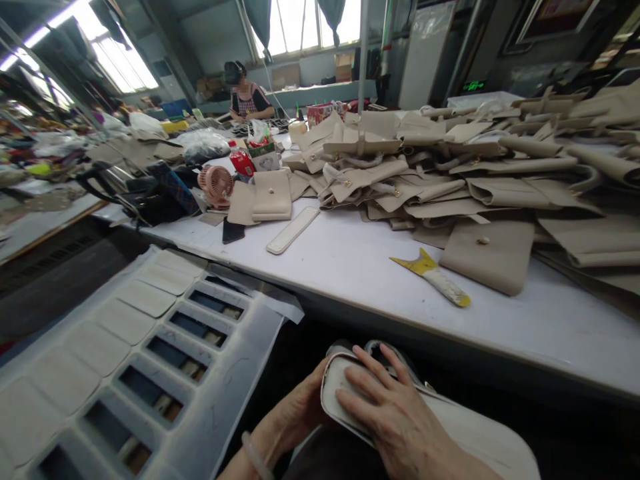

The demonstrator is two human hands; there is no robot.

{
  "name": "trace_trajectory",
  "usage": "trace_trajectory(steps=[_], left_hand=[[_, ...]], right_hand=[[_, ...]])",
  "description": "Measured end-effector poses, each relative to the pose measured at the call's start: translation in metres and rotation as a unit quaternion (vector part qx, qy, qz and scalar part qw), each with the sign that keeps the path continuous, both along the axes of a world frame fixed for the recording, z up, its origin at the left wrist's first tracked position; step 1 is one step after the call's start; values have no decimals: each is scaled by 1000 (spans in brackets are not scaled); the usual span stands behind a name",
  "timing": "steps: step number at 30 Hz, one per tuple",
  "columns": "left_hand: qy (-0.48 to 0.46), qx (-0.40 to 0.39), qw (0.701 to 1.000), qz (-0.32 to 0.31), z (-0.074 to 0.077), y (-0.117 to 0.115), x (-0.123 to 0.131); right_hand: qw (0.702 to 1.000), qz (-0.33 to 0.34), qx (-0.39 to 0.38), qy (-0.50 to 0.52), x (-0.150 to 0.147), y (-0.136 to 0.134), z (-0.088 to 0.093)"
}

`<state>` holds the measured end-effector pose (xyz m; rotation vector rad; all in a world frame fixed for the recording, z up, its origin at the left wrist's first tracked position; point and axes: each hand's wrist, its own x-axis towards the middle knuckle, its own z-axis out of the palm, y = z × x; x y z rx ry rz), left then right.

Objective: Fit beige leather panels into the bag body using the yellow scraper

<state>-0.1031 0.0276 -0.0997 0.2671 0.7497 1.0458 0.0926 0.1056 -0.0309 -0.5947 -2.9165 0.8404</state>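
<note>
A pale beige handbag rests over my lap, below the table edge, with a long rounded panel facing up. At its near-left end my left hand is closed around the edge; most of its fingers are hidden behind the bag. My right hand lies on top of the panel, fingers spread and pressing flat near that same end. Behind the fingers a curved handle and a small gold-coloured fitting show partly. On the table lies a similar long rounded strip.
To the left, a translucent slotted tray carries several pale rounded panels. A yellow forked tool lies on the white table. Beige bag pieces are heaped beyond. A pink fan stands left; a person sits farther back.
</note>
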Motion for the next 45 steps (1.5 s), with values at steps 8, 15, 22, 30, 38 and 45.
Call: trace_trajectory(steps=[8,15,22,30,38,45], left_hand=[[22,3,999,-31,3,5,-10],[63,20,996,-53,2,8,-17],[121,19,991,-57,5,7,-16],[329,101,933,-108,11,14,-36],[305,126,939,-101,21,25,-21],[281,70,955,-69,16,24,-13]], right_hand=[[999,23,17,-17,-5,2,0],[999,31,32,-19,-5,3,0],[999,31,33,-21,-1,3,0],[999,24,43,-13,-2,5,-4],[999,4,32,6,2,4,-10],[999,-31,-25,6,2,3,-7]])
